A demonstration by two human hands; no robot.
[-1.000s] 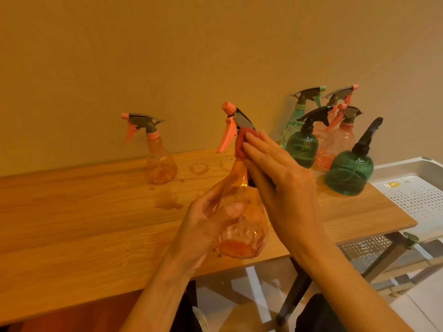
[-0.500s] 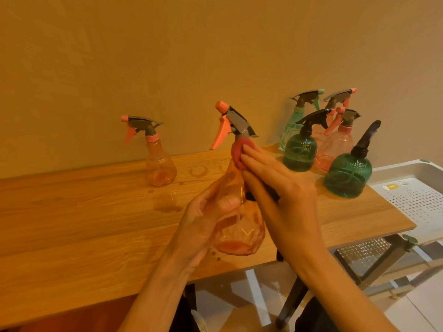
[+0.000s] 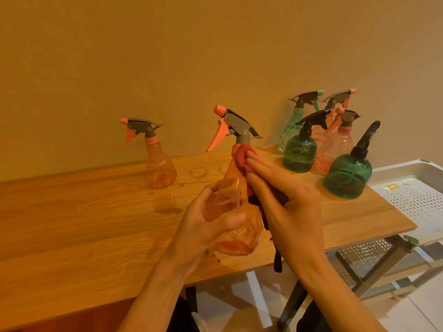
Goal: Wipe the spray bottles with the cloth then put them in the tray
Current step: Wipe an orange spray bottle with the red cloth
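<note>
My left hand (image 3: pixel 211 221) grips the body of an orange spray bottle (image 3: pixel 236 202), held tilted above the wooden table (image 3: pixel 84 226). My right hand (image 3: pixel 285 202) presses a dark red cloth (image 3: pixel 242 157) against the bottle's neck and side with straight fingers; most of the cloth is hidden under the hand. Another orange bottle (image 3: pixel 158 161) stands at the back left. Several more bottles stand at the back right, among them two dark green ones (image 3: pixel 299 152) (image 3: pixel 347 174). The white perforated tray (image 3: pixel 417 200) sits to the right of the table.
A wall rises directly behind the table. Water marks lie on the tabletop near the left orange bottle. A dark strap hangs below my right hand. Under the tray is a metal frame with a mesh shelf (image 3: pixel 364 250).
The right hand and cloth slid down from the trigger head to the neck and side of the bottle. The bottle tilted so its nozzle now shows fully.
</note>
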